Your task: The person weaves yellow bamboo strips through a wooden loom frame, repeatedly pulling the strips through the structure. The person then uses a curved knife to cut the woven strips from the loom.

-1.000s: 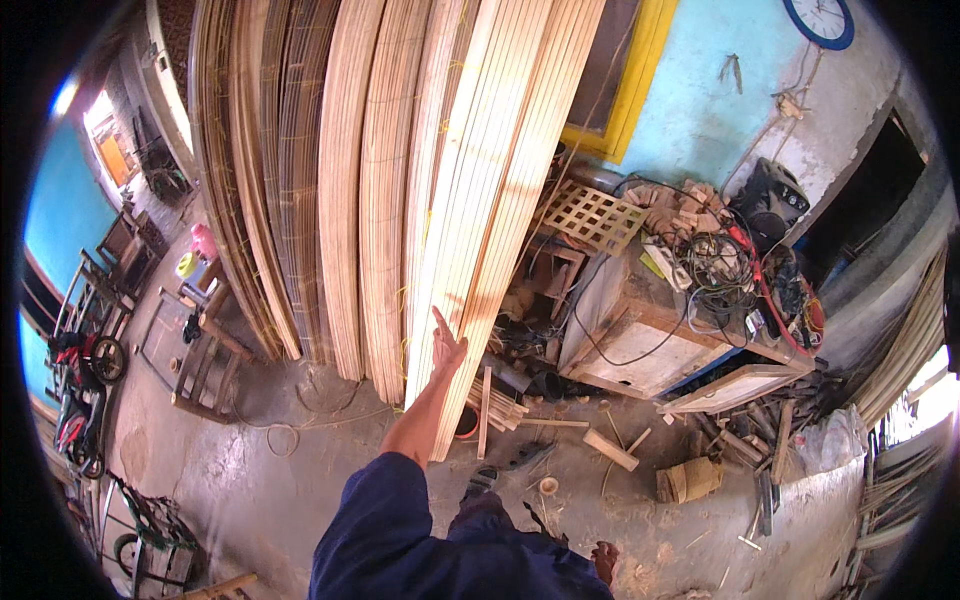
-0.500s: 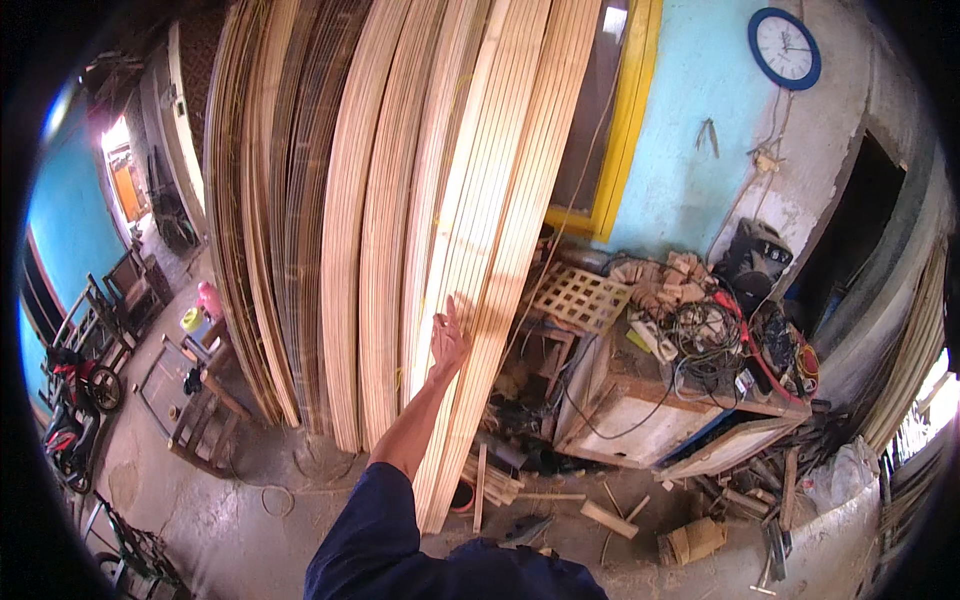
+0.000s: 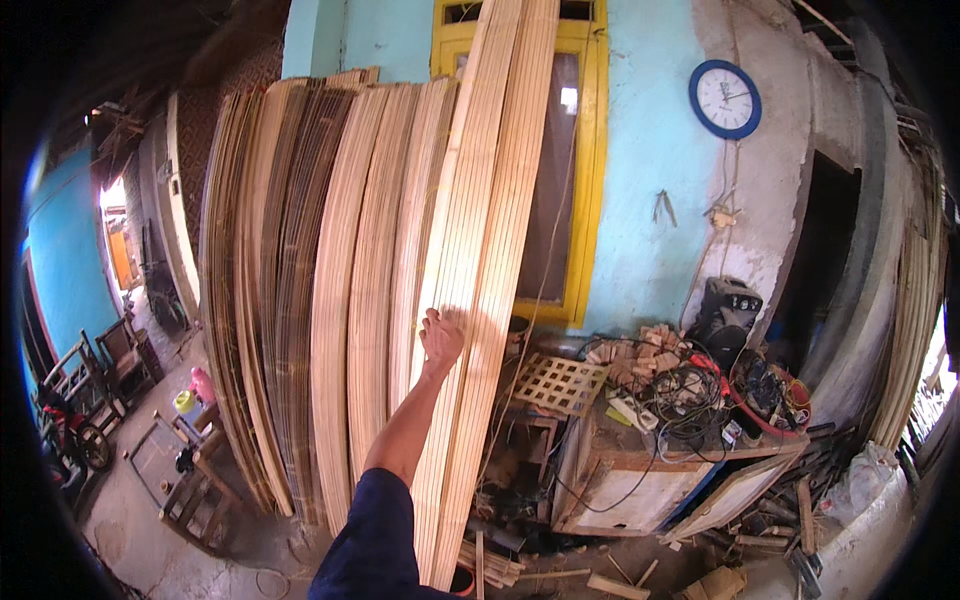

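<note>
Tall, pale wooden slats stand side by side in bundles and lean on the wall. My left hand (image 3: 441,338) is raised in front of me at the nearest and tallest bundle of slats (image 3: 478,220). Its fingers are bent and closed at that bundle's left edge, and the fingertips are partly hidden. A dark blue sleeve covers my upper arm. Left of the hand stand shorter pale slat bundles (image 3: 345,260) and darker grey-brown ones (image 3: 297,270). My right hand is out of the picture.
To the right, a worn wooden cabinet (image 3: 625,490) carries tangled cables (image 3: 690,395), wood offcuts (image 3: 640,357) and a lattice panel (image 3: 560,384). Behind the slats is a yellow window frame (image 3: 590,190). A wooden chair (image 3: 190,500) and a motorcycle (image 3: 80,430) stand at left.
The view has tilted upward, showing the slats' tops and more wall. My left hand's fingers, stretched out before, are now bent against the tall bundle.
</note>
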The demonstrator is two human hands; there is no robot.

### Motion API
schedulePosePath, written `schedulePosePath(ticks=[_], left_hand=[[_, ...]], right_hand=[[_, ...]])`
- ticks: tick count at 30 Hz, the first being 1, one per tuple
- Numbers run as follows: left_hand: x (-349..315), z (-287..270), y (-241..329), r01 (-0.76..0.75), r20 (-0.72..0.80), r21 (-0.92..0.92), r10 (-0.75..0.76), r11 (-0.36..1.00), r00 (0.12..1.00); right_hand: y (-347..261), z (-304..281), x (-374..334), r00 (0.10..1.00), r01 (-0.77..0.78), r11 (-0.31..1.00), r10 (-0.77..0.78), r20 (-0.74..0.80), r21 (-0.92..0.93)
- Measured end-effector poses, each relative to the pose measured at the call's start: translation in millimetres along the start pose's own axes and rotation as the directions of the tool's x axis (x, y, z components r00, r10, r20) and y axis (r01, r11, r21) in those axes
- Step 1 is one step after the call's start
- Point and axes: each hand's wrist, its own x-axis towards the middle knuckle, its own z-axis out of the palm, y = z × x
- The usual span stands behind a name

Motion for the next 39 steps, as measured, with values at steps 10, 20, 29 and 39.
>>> schedulePosePath(ticks=[10,20,29,39], left_hand=[[105.5,-46.2,45.0,-0.024,0.191,-0.004,0.025,1.0,0.981],[232.2,-68.0,80.5,-0.281,0.007,0.052,0.281,0.958,0.96],[245.6,-126.4,130.4,-0.228,-0.058,0.101,0.235,0.968,0.97],[256.0,-198.9,171.3,-0.312,-0.009,0.002,0.312,0.95,0.95]], right_hand=[[-46.0,-6.5,4.1,0.998,0.015,1.0,-0.015,-0.066,0.001],[-68.0,-10.4,3.9,0.99,-0.008,1.0,0.009,-0.139,0.006],[-86.6,-22.1,-7.6,0.983,-0.037,0.999,0.037,-0.179,0.005],[-87.9,-18.6,-13.8,0.983,-0.036,0.999,0.037,-0.18,0.005]])
